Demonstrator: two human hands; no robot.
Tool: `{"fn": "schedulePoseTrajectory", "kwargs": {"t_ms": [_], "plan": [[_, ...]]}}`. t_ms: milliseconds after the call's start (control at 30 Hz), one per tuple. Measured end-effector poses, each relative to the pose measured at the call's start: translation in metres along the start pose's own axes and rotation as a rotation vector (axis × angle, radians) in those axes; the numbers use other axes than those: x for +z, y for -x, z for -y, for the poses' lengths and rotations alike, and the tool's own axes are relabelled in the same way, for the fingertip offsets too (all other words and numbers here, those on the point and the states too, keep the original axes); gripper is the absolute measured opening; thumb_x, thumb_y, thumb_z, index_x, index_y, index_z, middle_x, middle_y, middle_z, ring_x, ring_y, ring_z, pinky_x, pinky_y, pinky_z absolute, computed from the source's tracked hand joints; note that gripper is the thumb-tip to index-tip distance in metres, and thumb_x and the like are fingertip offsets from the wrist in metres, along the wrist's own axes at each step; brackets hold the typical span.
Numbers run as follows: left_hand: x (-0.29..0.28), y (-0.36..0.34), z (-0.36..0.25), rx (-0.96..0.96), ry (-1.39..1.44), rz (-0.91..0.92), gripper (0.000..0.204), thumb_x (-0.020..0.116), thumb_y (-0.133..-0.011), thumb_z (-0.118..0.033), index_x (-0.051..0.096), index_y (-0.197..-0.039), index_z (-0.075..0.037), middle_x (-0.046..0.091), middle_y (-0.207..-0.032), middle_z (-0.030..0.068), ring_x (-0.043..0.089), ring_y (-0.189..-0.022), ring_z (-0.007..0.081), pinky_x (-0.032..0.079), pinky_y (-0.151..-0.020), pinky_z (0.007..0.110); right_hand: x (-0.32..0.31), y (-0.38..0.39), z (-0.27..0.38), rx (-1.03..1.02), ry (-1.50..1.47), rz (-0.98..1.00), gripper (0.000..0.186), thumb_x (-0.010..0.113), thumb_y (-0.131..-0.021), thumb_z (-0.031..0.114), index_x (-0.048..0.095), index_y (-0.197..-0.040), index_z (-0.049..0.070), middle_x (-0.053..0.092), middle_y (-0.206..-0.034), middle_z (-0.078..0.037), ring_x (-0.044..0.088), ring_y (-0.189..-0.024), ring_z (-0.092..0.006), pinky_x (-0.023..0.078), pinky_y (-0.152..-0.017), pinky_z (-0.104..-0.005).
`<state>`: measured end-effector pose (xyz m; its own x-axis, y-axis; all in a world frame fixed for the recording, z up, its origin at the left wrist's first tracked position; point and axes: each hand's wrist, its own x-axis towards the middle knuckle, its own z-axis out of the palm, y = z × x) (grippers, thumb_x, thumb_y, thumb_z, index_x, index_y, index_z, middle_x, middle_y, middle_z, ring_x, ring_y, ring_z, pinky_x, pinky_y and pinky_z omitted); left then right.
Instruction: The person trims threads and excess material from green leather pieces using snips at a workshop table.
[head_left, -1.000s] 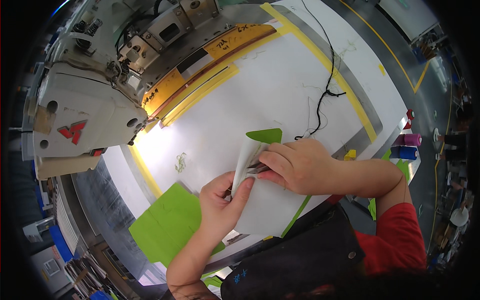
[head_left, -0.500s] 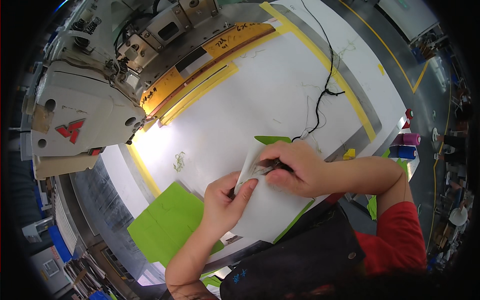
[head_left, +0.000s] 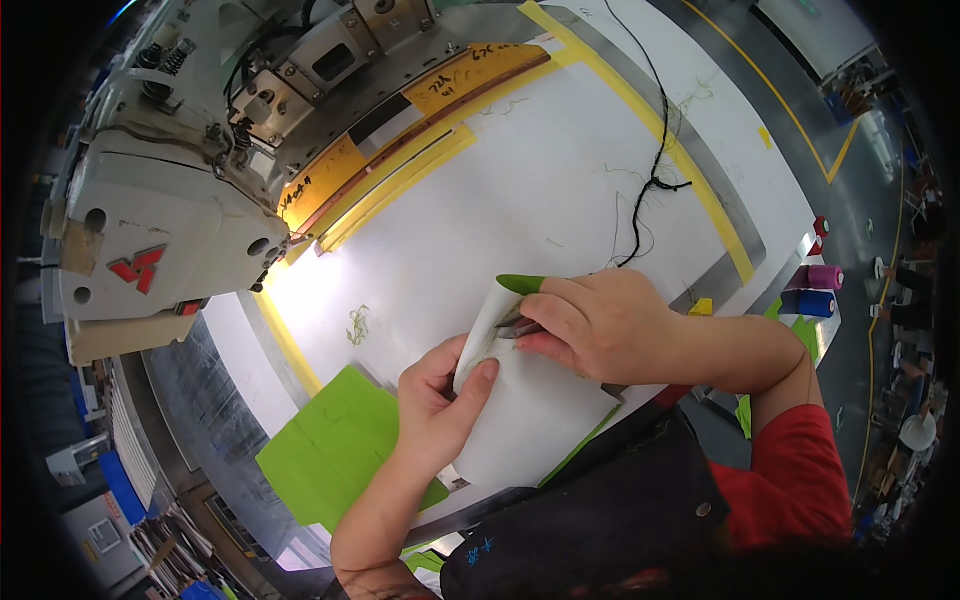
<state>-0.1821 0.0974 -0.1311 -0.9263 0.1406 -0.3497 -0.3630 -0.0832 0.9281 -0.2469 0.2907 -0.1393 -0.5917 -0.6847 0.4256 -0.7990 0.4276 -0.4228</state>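
Note:
A white-backed, bright green fabric piece (head_left: 530, 425) is bent up between my hands, its green face showing at the top corner and along the lower edge. My left hand (head_left: 437, 400) pinches its left side, thumb on the white side. Against the fold, my right hand (head_left: 625, 325) is closed around small thread snips (head_left: 515, 328). Only a dark bit of the snips shows near the fingertips; the rest is hidden by the hand. A black cord (head_left: 640, 210) runs across the table toward that hand. Beside my left forearm lies another green fabric piece (head_left: 330, 445).
A sewing machine head (head_left: 165, 240) stands at the left, with a yellow taped guide (head_left: 420, 110) behind the white work surface (head_left: 520, 190). Green thread scraps (head_left: 357, 325) lie near the machine. Thread spools (head_left: 808, 303) stand at the right edge.
The fabric and my left hand have shifted slightly left. My right hand has turned, so its back now covers most of the snips, and the fabric's top corner curls over more.

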Motion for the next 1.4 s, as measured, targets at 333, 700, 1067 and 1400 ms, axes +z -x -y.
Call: {"fn": "schedulePoseTrajectory", "kwargs": {"t_ms": [333,700,1067,1400], "plan": [[0.001,0.002,0.002,0.025,-0.054,-0.007,0.019,0.057,-0.085,-0.008,0.059,-0.101,0.002,0.060,-0.082,0.0014,0.053,-0.070,0.0039,0.043,-0.058,0.017,0.006,0.001,0.000,0.034,-0.083,0.007,0.031,0.068,-0.070,0.018,0.050,-0.091,0.005,0.055,-0.075,-0.004,0.056,-0.056,-0.0207,0.041,-0.045,-0.0301],[0.002,0.004,-0.001,0.036,-0.011,0.048,0.019,0.056,-0.085,-0.007,0.059,-0.102,0.002,0.060,-0.085,0.0022,0.052,-0.070,0.0040,0.042,-0.057,0.017,0.014,0.004,-0.006,0.094,-0.559,0.007,0.024,0.060,-0.081,0.024,0.050,-0.093,0.006,0.059,-0.077,-0.007,0.057,-0.058,-0.0261,0.044,-0.049,-0.0316],[-0.008,-0.002,0.003,0.103,-0.298,0.074,0.018,0.052,-0.079,0.003,0.058,-0.096,0.000,0.049,-0.084,0.0005,0.045,-0.074,0.0062,0.036,-0.062,0.017,0.006,0.007,-0.002,-0.018,-0.654,-0.006,0.026,0.059,-0.082,0.025,0.048,-0.096,0.006,0.056,-0.073,-0.005,0.054,-0.055,-0.0257,0.042,-0.048,-0.0338],[-0.007,-0.002,-0.001,0.077,0.019,0.084,0.036,0.048,-0.078,0.006,0.050,-0.114,0.001,0.054,-0.103,0.0047,0.050,-0.100,0.0124,0.037,-0.088,0.024,-0.001,-0.001,-0.002,-0.026,-0.102,-0.053,0.027,0.067,-0.072,0.018,0.050,-0.088,0.006,0.053,-0.071,-0.003,0.053,-0.053,-0.0189,0.039,-0.043,-0.0277]]}}
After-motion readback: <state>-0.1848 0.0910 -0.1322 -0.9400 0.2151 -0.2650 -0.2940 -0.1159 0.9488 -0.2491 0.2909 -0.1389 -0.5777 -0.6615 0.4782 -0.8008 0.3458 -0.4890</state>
